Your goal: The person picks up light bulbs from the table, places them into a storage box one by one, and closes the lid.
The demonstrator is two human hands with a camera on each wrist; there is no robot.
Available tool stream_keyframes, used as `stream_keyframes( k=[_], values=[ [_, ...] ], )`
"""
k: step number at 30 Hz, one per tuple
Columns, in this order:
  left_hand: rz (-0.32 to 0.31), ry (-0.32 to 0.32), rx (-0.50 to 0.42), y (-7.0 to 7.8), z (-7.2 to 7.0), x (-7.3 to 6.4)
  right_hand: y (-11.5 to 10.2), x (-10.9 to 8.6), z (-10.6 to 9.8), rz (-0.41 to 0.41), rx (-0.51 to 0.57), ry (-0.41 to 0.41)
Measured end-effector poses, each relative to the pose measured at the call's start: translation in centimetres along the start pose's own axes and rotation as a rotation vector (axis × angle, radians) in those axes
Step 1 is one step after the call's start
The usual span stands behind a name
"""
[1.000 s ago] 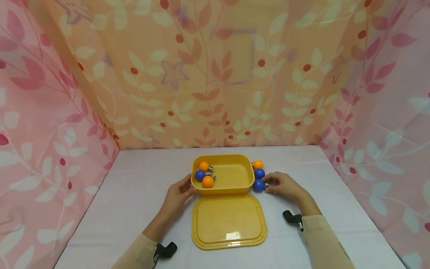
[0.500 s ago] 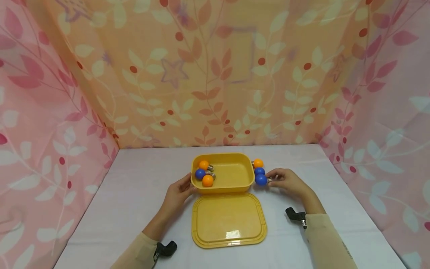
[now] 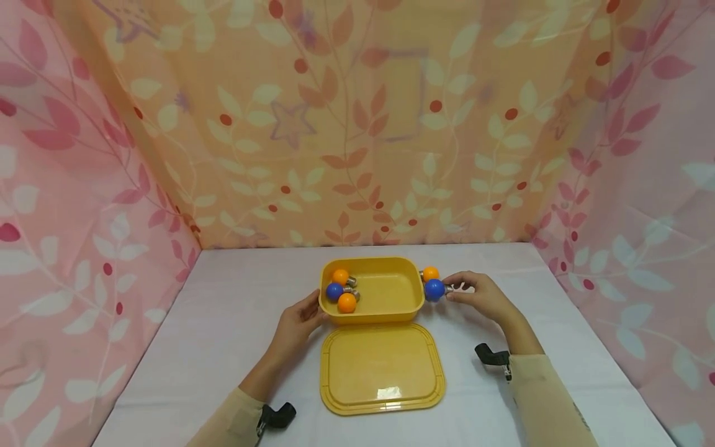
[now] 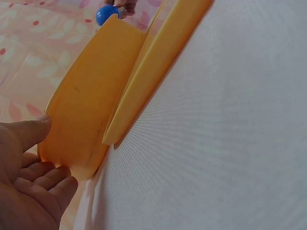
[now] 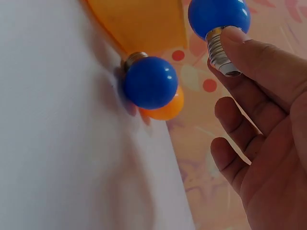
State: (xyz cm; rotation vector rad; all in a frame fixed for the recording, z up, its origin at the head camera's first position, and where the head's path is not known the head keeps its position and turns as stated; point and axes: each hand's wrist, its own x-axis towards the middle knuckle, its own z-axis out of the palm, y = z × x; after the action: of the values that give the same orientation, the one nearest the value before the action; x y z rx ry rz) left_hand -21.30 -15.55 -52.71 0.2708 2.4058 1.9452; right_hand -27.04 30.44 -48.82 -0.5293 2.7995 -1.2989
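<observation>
My right hand [image 3: 475, 299] pinches the metal screw base of a blue light bulb [image 5: 219, 19] between thumb and fingers. The bulb is raised beside the right end of a yellow box [image 3: 380, 316]. Below it, a second blue bulb [image 5: 151, 82] lies against the box; the lifted bulb covers it in the head view. An orange bulb [image 3: 430, 274] lies just behind. At the box's left end, my left hand [image 3: 296, 323] rests with loosely bent fingers, its thumb [image 4: 36, 132] at the wall. Inside the box's left side are two orange bulbs [image 3: 347, 303] and one blue bulb [image 3: 334, 291].
A yellow lid [image 3: 382, 369] lies flat on the white table [image 3: 223, 329], directly in front of the box. Floral cloth walls [image 3: 357, 155] enclose the table's back and sides. Black wrist cameras [image 3: 279, 415] stick out by both sleeves.
My right hand has lifted the front blue bulb by its base off the table and moved it slightly back and right. The left hand and box have stayed put.
</observation>
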Motion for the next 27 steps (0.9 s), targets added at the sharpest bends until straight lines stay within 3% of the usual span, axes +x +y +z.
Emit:
stream_keyframes(
  k=[10,21,27],
  values=[
    [-0.011,0.000,0.014,-0.2,-0.1,0.1,-4.0,2.9,-1.1,-0.082,-0.063,-0.048],
    [-0.009,0.003,0.008,0.0,0.1,0.1,-7.8,7.2,-0.9,-0.151,-0.143,-0.199],
    [-0.013,0.006,0.023,-0.1,0.0,0.1,-9.0,9.6,-0.2,-0.149,-0.164,-0.291]
  ],
)
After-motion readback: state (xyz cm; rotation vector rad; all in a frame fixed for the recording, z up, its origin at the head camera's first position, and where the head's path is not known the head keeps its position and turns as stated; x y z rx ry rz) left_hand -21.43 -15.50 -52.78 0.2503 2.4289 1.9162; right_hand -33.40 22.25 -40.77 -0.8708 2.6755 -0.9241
